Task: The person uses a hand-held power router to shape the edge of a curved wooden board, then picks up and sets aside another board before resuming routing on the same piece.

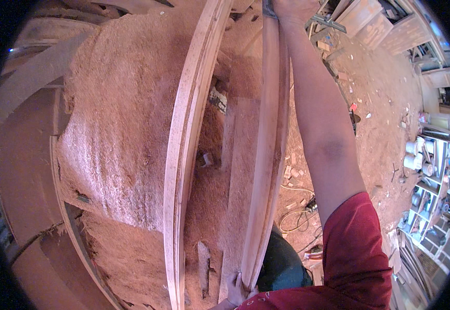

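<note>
A long moulded wooden piece lies lengthwise before me, its edge profiled with grooves. At its far end my right hand is closed over a dark grey sheet that looks like sandpaper, pressed against the wood. Most of the sheet and those fingers are cut off by the upper rim. My left hand grips the near end of the same wooden piece, fingers on its left side. To the left runs a second grooved wooden piece, untouched by either hand.
Sawdust lies in a thick heap on the left and between the two pieces, with a wood offcut in it. Right of me, a yellow cable and wood scraps lie on the dusty floor. Shelves stand at far right.
</note>
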The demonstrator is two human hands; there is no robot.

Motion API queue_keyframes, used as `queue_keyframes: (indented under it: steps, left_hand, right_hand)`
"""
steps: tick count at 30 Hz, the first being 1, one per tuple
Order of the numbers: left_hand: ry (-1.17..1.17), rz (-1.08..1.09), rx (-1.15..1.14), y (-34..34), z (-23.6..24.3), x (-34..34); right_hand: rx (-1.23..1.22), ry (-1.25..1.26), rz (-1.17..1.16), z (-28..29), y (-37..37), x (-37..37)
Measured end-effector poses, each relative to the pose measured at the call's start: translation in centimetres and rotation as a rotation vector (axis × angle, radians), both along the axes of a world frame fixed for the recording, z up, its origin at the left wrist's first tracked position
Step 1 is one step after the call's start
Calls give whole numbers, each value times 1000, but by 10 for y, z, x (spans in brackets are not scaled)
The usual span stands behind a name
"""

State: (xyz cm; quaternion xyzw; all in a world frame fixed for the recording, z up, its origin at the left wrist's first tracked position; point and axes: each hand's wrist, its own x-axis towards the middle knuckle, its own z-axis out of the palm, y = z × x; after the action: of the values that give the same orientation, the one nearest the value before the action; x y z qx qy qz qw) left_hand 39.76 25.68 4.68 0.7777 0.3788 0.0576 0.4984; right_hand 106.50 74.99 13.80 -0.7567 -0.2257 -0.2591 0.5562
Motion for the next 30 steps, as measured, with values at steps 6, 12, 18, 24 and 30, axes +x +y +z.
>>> queue_keyframes:
  steps: [6,12,18,24,30]
  left_hand:
    - [64,-15,-78,2,-2,-2]
    - [64,14,-80,-2,0,-4]
    - [64,27,-73,0,-6,-6]
    - [4,102,-148,-26,-17,-22]
    - [63,-2,77,29,36,26]
  right_hand:
    - [53,-140,46,-7,5,20]
    - [29,-33,95,7,10,13]
    - [109,-160,81,3,32,50]
    - [92,-85,96,21,-38,64]
    - [26,121,247,-10,-226,-79]
